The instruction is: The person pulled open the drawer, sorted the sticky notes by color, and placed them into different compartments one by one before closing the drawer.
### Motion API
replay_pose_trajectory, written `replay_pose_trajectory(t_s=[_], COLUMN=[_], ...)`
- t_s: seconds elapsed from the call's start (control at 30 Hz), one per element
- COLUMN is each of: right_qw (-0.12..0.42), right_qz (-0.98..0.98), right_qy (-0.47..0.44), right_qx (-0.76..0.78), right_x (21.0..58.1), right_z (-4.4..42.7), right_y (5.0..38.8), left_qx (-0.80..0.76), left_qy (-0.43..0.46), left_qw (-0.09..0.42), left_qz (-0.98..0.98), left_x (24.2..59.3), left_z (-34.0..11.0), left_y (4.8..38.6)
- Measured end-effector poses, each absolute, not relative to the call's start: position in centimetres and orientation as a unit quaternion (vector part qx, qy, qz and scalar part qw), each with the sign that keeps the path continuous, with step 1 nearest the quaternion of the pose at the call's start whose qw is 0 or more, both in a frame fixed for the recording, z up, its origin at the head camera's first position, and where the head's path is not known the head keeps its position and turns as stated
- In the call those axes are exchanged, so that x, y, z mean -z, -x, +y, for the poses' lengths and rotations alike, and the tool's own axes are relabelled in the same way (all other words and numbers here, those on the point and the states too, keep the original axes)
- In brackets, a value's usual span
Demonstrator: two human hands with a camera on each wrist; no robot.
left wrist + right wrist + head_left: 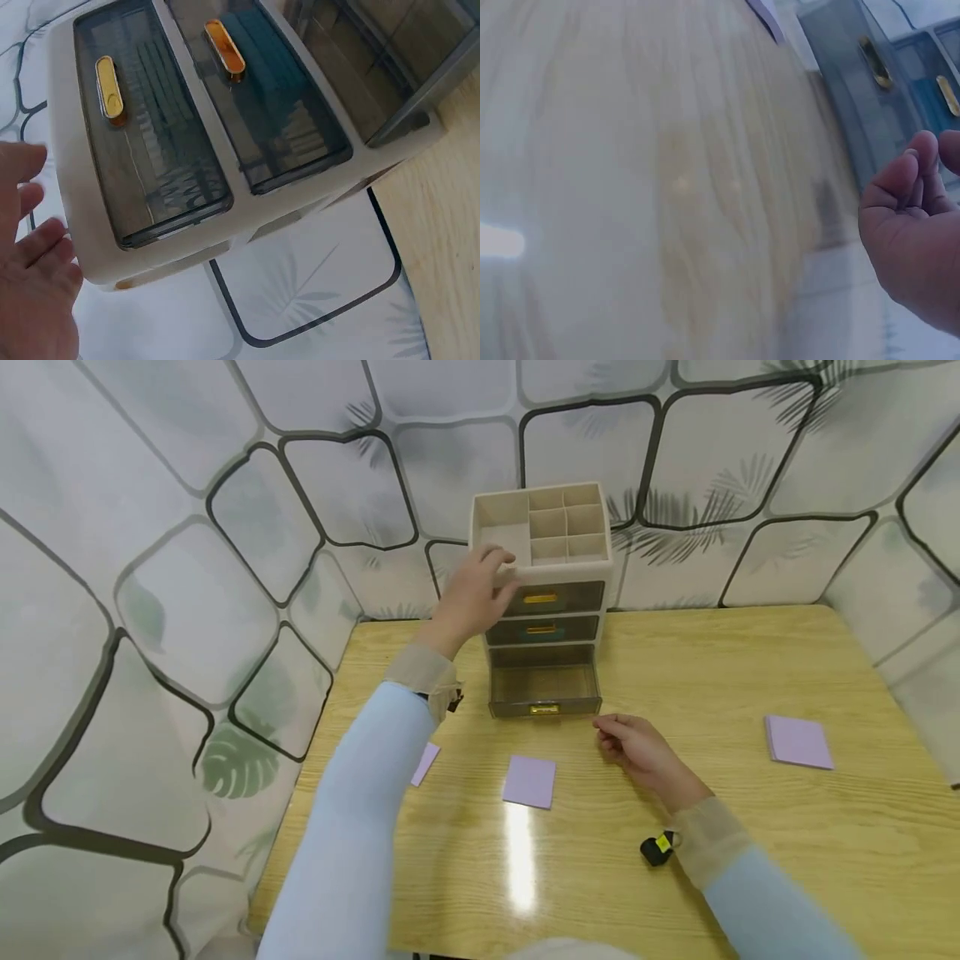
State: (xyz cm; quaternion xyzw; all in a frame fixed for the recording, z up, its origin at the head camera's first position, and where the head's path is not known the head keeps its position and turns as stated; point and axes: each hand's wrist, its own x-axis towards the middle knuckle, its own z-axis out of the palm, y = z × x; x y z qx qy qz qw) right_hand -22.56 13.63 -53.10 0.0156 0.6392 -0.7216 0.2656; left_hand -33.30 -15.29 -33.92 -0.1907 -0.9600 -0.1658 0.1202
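Note:
A cream drawer organizer (480, 533) with smoky see-through drawers and gold handles stands against the back wall. My left hand (472, 593) is at its upper left corner, fingers loosely bent and nothing held. In the left wrist view that hand (34, 262) is beside the organizer's top end. The bottom drawer (543, 706) is pulled out, showing its bare floor; the upper drawer (570, 596) and middle drawer (581, 628) are closed. Something dark green (266, 60) shows through the middle front. Near the open drawer's right front corner, my right hand (641, 752) has loosely curled fingers and holds nothing.
A lilac square pad (529, 782) lies in front of the organizer, another lilac pad (798, 742) at the right. A third lilac piece (425, 764) is partly hidden by the left arm. Divided compartments (566, 522) top the organizer. Patterned fabric walls (465, 460) surround the wooden table (720, 677).

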Motion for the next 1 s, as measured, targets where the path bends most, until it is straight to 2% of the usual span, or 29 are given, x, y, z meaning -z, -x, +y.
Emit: replay_pose_trajectory(t_s=[0.2,0.3,0.43,0.63,0.77,0.87,1.0], right_qw=[0.224,0.207,0.187,0.161,0.143,0.126,0.098], right_qz=[0.740,0.763,0.765,0.722,0.695,0.682,0.674], right_qy=[0.018,0.018,0.009,-0.027,-0.043,-0.058,-0.086], right_qx=[0.633,0.612,0.616,0.672,0.704,0.718,0.727], right_x=[51.8,51.2,50.7,50.0,49.2,48.6,48.3], right_z=[16.9,18.8,21.9,25.9,27.4,28.6,30.5], right_y=[22.5,22.5,22.4,21.9,21.5,21.3,20.9], left_qx=[0.180,0.169,0.163,0.157,0.209,0.254,0.291], left_qy=[0.191,0.207,0.198,0.116,0.074,0.061,0.071], left_qw=[0.282,0.309,0.277,0.180,0.121,0.100,0.099], left_qz=[-0.923,-0.913,-0.926,-0.964,-0.967,-0.960,-0.949], left_x=[36.5,38.4,41.2,44.3,45.6,46.7,48.3], left_z=[-16.1,-16.5,-17.2,-18.1,-18.6,-18.8,-19.0], left_y=[30.9,29.3,27.1,25.0,24.0,23.2,22.3])
